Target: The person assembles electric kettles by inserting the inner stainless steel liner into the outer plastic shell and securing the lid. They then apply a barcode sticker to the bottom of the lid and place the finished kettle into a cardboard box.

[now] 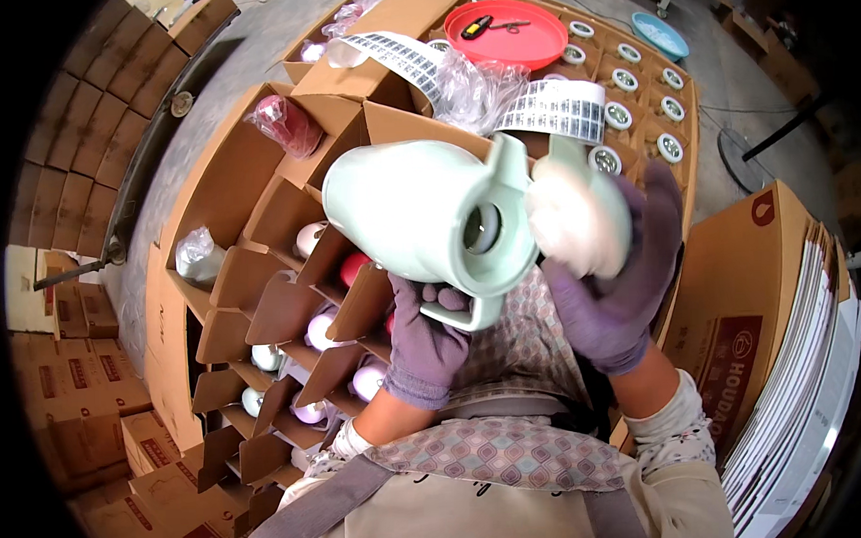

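In left hand (431,340), pale-green jug (400,208)

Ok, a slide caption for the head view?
Gloved left hand holds a mint-green jug, right hand a blurred pale item, near divided cartons.

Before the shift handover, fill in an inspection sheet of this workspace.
Surface: divided carton with wrapped items.
Job's things: pale green jug, tilted, mouth uncovered; blurred pale piece near it.
Clutter: red tray holding cutter and scissors; crumpled plastic.
Grips: left grip holds the jug; right grip at the piece, blurred.
Cables: thin floor line, probably cable.
Surroundings: stacked cartons.
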A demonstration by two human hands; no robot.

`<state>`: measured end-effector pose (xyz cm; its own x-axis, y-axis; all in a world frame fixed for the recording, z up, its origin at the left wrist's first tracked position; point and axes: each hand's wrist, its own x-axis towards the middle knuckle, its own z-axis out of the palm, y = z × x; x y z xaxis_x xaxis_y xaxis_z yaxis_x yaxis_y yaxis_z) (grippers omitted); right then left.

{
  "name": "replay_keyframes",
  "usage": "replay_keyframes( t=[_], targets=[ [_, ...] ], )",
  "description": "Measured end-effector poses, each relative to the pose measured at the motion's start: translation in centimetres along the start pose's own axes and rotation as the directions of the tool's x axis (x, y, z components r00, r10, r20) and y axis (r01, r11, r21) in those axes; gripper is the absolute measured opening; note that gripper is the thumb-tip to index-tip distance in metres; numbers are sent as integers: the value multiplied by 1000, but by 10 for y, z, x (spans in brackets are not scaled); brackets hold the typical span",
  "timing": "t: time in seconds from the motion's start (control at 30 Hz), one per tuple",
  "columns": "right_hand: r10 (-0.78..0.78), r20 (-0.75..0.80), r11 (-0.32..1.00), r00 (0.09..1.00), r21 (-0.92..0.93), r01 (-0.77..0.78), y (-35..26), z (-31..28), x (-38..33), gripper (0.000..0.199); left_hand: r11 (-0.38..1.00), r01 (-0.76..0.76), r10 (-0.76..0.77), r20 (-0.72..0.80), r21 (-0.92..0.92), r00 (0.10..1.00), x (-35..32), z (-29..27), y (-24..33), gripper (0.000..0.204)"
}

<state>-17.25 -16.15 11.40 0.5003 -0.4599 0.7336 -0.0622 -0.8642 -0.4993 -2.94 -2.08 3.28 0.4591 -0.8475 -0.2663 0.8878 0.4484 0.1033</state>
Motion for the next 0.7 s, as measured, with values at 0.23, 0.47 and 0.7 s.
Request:
replay_keyframes(
  t=[0.23,0.47,0.7],
  targets=[
    [-178,17,984,984,21,178,2,11,-6,61,985,-40,85,-270,167,959,-5,39,-19,34],
    [-58,177,994,982,101,40,9,1,-10,89,978,-10,53,-198,210,979,-2,3,-14,36],
    [334,373,847,866,285,-449,26,-7,-13,98,947,-62,118,-159,316,980,1,-2,-15,58]
  ],
)
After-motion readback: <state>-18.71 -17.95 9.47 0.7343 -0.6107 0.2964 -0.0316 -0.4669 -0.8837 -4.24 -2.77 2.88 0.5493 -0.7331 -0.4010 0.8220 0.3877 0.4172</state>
